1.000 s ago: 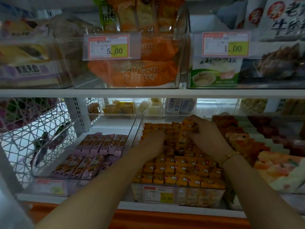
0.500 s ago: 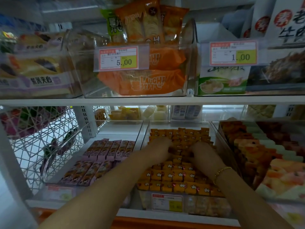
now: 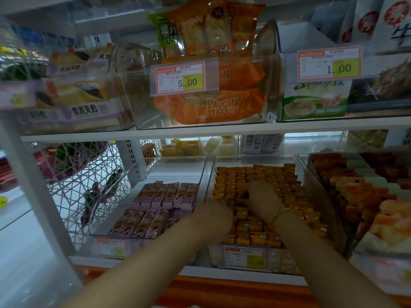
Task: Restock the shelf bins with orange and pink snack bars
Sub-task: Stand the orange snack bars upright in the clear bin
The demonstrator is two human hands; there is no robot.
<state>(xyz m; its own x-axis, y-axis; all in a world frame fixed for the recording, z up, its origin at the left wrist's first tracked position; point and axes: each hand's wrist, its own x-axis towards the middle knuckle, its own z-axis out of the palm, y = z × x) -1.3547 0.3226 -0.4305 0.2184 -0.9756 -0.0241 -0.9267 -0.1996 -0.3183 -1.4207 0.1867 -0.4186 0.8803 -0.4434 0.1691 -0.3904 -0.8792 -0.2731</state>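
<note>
On my feed the orange snack bars fill the orange-bar bin, a clear plastic tray on the lower shelf at about 5 o'clock from the middle of the view. They are small, blocky, bright orange packets, each with a pale flower-like mark on its top end. They stand packed in tight rows from the front wall to the back. A few near the hands sit tilted. A red-and-yellow price tag hangs on the bin's front wall.

The pink snack bars lie in the pink-bar bin, just beside the orange-bar bin at its 9 o'clock side. They are longer, flat, pale pink-purple wrappers with an orange-brown picture. They are laid in two rows across the front part of that bin.

Both hands are over the orange bars. The right hand, with a gold bracelet at the wrist, rests on the middle rows with its fingers bent down among the packets. I cannot tell whether they have hold of one. The left hand is at the bin's 8 o'clock side, by the wall next to the pink bars. It is badly blurred, so I cannot tell how far its fingers are open or whether they grip anything.

At 12 o'clock, on the upper shelf, orange crisp bags sit behind a tag reading 5.00. A white wire basket stands at 9 o'clock.
</note>
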